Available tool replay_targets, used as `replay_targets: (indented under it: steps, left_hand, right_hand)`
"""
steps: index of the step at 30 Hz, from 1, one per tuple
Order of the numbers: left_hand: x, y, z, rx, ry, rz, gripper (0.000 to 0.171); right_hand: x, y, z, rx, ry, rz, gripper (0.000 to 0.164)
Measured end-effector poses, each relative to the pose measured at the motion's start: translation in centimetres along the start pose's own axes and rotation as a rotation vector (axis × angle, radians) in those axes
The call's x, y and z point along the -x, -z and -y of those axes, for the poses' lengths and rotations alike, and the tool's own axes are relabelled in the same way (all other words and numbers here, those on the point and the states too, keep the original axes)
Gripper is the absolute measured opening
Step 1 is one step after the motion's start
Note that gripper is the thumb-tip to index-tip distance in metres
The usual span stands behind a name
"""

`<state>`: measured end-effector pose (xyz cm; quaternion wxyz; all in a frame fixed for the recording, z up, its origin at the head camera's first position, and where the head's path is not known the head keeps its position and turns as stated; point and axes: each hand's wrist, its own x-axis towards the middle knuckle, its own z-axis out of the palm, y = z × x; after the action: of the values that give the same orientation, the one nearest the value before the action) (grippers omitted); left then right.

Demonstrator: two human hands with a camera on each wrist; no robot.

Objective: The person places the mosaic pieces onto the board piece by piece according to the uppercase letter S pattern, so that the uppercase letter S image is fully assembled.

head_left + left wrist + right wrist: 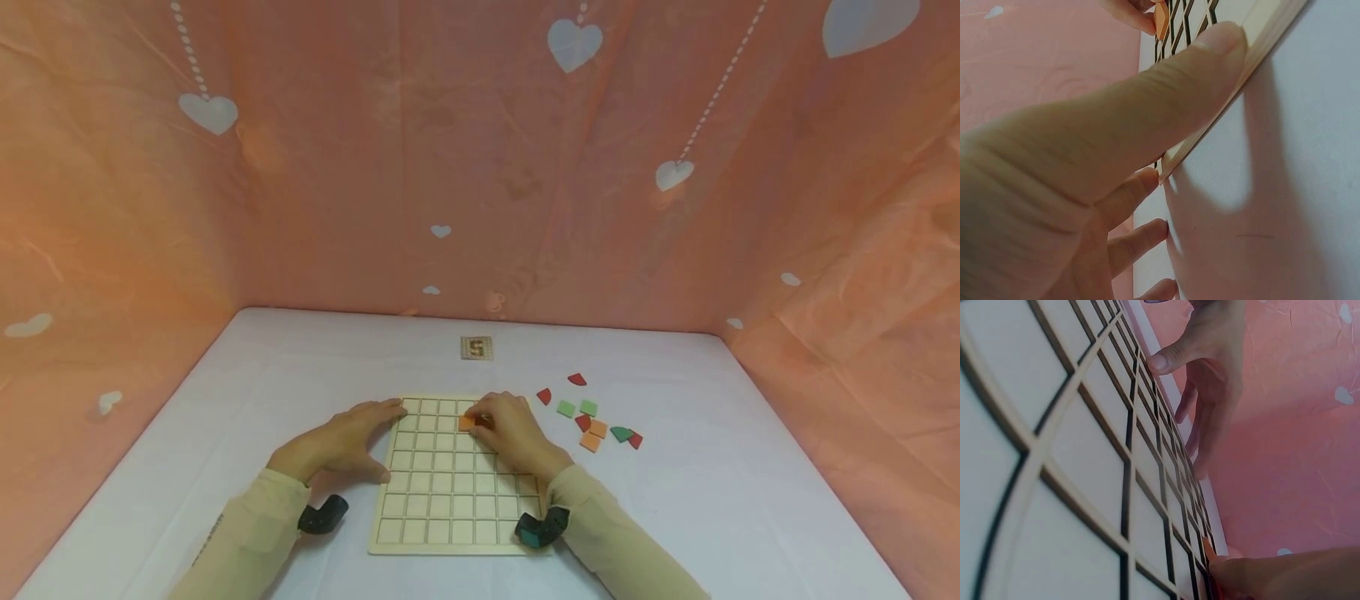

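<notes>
One orange square (467, 423) is pinched in the fingers of the right hand (516, 432), over the 12 o'clock part of one gridded board (462, 549). The left hand (345, 437), fingers spread, touches the board's edge at 10 o'clock; the two hands are apart. On the white surface (720, 467), toward 2 o'clock from the board, lie four red wedges (577, 380), two light green squares (566, 408), two more orange squares (591, 442) and one dark green wedge (621, 434). One small card (477, 348) sits beyond the board at 12 o'clock.
</notes>
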<state>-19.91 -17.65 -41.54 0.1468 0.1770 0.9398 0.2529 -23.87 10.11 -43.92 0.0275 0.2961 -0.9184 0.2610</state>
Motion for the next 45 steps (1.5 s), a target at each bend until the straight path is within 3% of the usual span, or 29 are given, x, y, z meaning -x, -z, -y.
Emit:
replay_targets:
  steps: [8, 29, 39, 45]
  left_hand:
    - [0.0, 0.0, 0.2, -0.022, -0.029, 0.004, 0.094]
    - [0.2, 0.1, -0.1, -0.007, 0.003, 0.005, 0.095]
    - [0.1, -0.2, -0.1, -0.001, 0.02, 0.001, 0.095]
    - [0.1, -0.2, -0.1, -0.001, 0.012, -0.005, 0.095]
  right_hand:
    - [0.1, -0.1, 0.3, -0.003, 0.014, -0.003, 0.021]
    - [-0.1, -0.7, 0.2, -0.02, -0.002, -0.011, 0.019]
    - [0.1, 0.0, 0.3, -0.043, -0.024, 0.05, 0.026]
    - [0.0, 0.7, 0.3, -0.086, -0.015, 0.012, 0.026]
